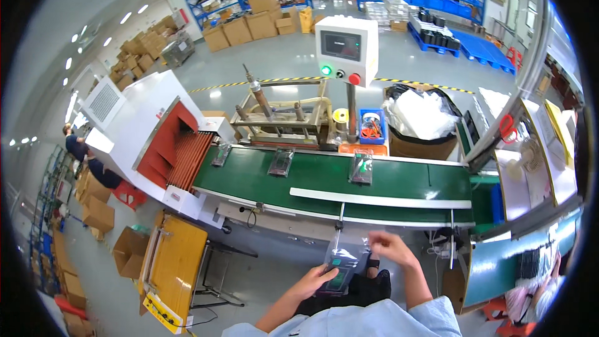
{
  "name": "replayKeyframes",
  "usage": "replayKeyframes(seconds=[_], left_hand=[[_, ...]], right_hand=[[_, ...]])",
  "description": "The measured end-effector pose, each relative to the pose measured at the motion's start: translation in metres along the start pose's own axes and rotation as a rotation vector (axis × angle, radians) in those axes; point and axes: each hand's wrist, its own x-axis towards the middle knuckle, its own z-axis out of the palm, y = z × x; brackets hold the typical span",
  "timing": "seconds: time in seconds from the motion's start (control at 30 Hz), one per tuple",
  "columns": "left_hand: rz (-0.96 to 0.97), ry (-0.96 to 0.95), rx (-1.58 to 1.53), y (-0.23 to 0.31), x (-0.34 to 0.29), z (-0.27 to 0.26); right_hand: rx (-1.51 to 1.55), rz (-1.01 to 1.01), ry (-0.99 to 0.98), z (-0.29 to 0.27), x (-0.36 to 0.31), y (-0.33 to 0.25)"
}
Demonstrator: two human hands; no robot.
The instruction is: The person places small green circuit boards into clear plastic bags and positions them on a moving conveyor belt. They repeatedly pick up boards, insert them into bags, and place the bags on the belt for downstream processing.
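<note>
My left hand (pixel 314 279) grips the lower part of a flat dark package (pixel 342 278) in clear plastic film, held over my lap. The loose end of the film stands up toward the green conveyor belt (pixel 399 178). Beside that upper end is my right hand (pixel 392 249), its fingers curled together. What the right fingers hold, if anything, is too small to make out. Farther off on the belt lie similar film-wrapped packs: one at the right (pixel 361 168), one in the middle (pixel 281 162) and one at the left (pixel 221 155).
A white machine with a red strip curtain (pixel 181 140) stands at the belt's left end. A white rail (pixel 374 200) runs along the near side. Behind are a control box (pixel 347 50), a blue bin (pixel 373 127) and a bagged carton (pixel 421 143). Another person works at lower right.
</note>
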Motion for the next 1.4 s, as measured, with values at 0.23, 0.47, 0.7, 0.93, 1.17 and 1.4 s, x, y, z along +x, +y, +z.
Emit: replayKeyframes(seconds=[0.23, 0.47, 0.7, 0.93, 1.17, 1.4], left_hand=[[-0.009, -0.093, -0.187, 0.007, 0.1, 0.074], [0.078, -0.01, -0.2, 0.008, 0.173, 0.123], [-0.098, 0.206, -0.318, -0.012, 0.184, 0.114], [-0.096, 0.308, -0.571, -0.015, 0.175, 0.099], [-0.07, 0.333, -0.682, -0.018, 0.158, 0.087], [-0.011, 0.357, -0.757, -0.02, 0.128, 0.073]], right_hand=[[0.253, 0.193, 0.043, -0.066, -0.006, 0.029], [0.082, -0.006, 0.415, -0.173, 0.034, 0.019], [-0.278, -0.04, 0.901, -0.361, 0.131, 0.09], [-0.64, 0.09, 0.979, -0.315, 0.219, 0.142], [-0.671, 0.15, 0.989, -0.243, 0.248, 0.115], [-0.466, 0.176, 0.907, -0.221, 0.274, 0.131]])
